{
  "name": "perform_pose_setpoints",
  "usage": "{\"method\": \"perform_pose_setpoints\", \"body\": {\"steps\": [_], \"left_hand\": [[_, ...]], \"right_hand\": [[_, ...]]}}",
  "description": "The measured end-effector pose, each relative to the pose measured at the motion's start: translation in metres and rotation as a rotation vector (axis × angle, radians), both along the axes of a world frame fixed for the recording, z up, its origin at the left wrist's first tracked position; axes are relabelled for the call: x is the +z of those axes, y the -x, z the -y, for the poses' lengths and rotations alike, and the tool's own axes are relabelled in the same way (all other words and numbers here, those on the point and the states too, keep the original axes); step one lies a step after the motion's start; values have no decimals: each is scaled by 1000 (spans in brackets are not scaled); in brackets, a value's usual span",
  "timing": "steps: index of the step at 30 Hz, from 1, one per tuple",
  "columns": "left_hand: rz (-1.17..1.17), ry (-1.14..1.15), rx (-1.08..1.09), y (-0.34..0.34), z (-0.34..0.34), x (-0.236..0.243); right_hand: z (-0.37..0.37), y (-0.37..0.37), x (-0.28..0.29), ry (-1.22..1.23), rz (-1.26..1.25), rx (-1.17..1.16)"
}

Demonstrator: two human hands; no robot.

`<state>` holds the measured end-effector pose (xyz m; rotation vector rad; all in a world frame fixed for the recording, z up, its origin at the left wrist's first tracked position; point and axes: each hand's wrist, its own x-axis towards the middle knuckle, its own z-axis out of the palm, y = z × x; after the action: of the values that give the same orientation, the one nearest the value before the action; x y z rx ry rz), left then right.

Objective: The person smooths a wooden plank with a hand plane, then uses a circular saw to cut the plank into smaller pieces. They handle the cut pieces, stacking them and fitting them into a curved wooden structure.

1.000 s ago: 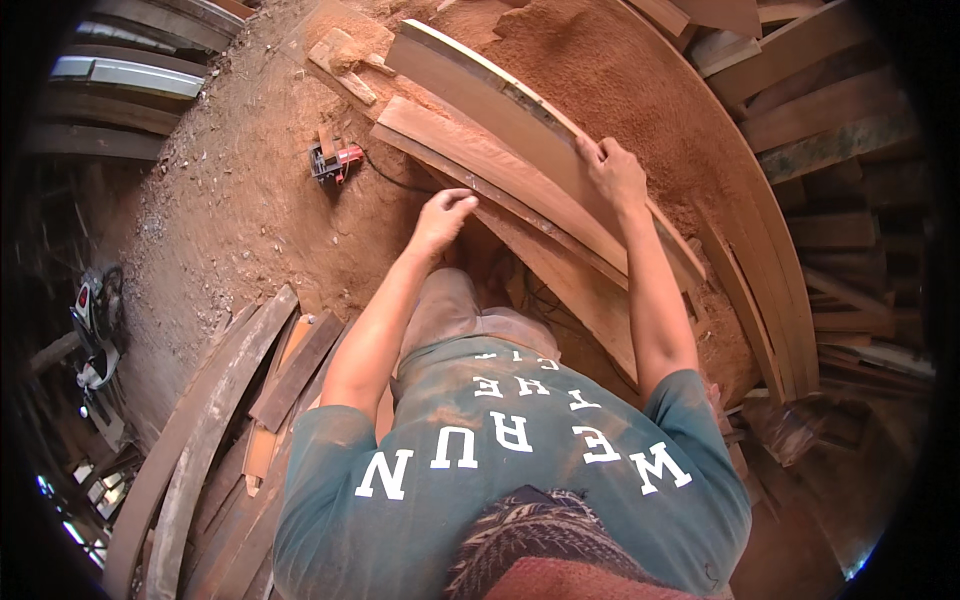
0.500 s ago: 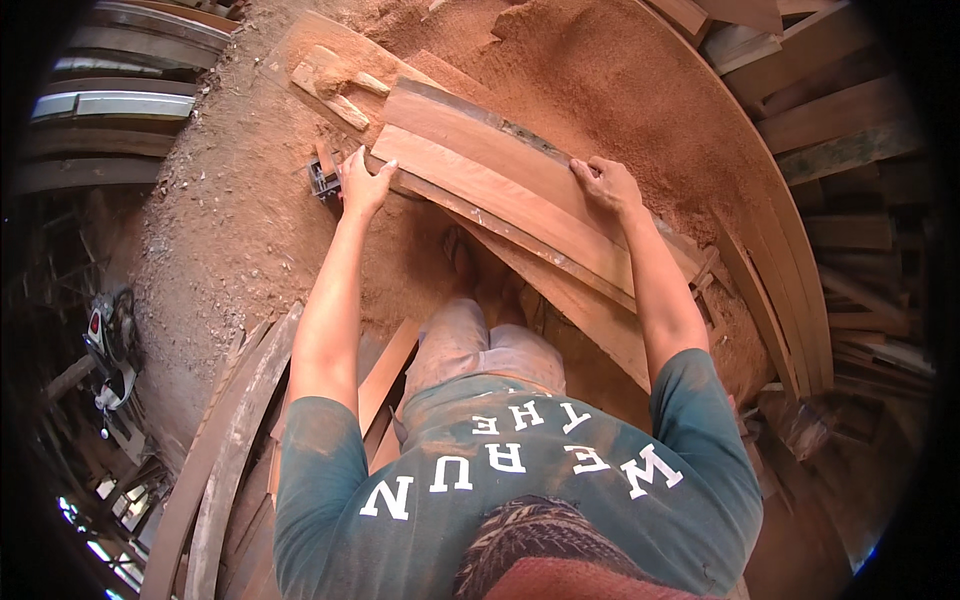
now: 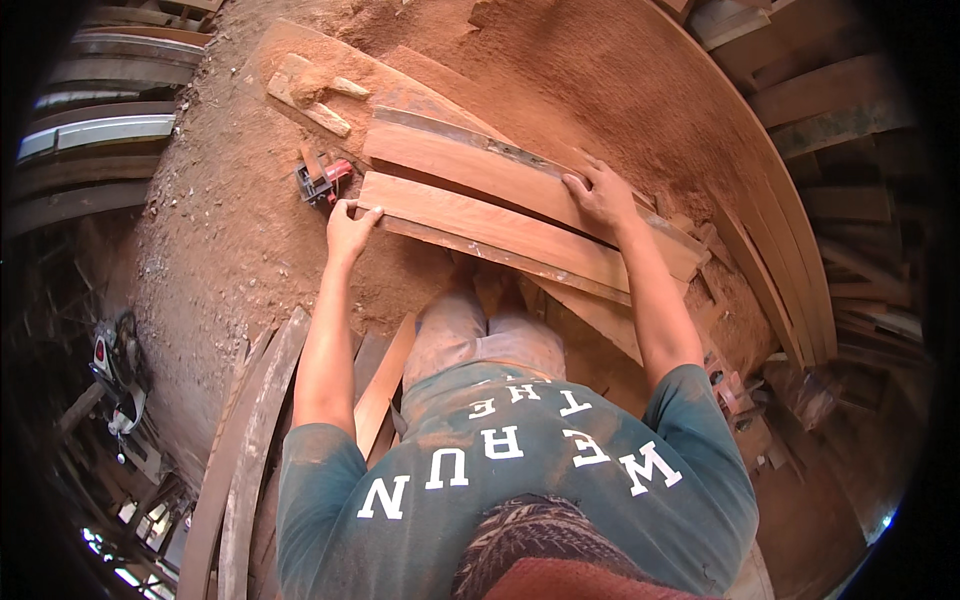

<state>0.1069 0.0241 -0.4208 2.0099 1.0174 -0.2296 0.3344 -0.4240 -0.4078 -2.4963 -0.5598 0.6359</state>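
Two reddish wooden planks lie slantwise in front of me, the upper plank [image 3: 465,160] with a dark weathered far edge, the lower plank [image 3: 480,222] nearer me, with a gap between them. My left hand [image 3: 352,228] grips the lower plank's left end, thumb on top. My right hand [image 3: 605,200] has its fingers over the far edge of the upper plank, toward its right end. Just above my left hand sits a red and black power tool [image 3: 322,182]. A wider sawdust-covered board [image 3: 425,88] lies behind the planks, with small wooden battens [image 3: 308,100] at its left end.
Sawdust [image 3: 560,70] is heaped beyond the boards. Stacked timber lines the upper left [image 3: 100,135] and right [image 3: 820,100]. Long boards [image 3: 245,450] lie beside my left leg. A motorbike [image 3: 120,375] stands at the far left in shadow.
The upper plank has tipped down from on edge to lying flatter. My left hand moved forward and left onto the lower plank's end, then back toward me, and the planks' left ends came nearer.
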Motion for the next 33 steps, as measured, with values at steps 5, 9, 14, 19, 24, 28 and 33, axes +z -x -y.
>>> {"method": "perform_pose_setpoints", "body": {"steps": [5, 9, 14, 19, 24, 28, 33], "left_hand": [[58, 125, -47, -33, -5, 8], [176, 235, -17, -30, -15, -20], [208, 123, -140, -47, 0, -11], [118, 26, -232, -66, -3, -10], [136, -19, -209, -78, -20, -26], [241, -16, -183, -71, -15, -35], [157, -64, -190, -81, 10, -9]], "right_hand": [[5, 10, -29, -74, 169, -14], [-6, 18, 7, 47, 12, -23], [18, 43, -7, 3, 23, -65], [22, 49, -7, 3, -34, -91], [28, 51, -9, -11, -2, -99], [37, 54, -6, -6, -5, -128], [49, 61, -3, 10, -32, -155]]}}
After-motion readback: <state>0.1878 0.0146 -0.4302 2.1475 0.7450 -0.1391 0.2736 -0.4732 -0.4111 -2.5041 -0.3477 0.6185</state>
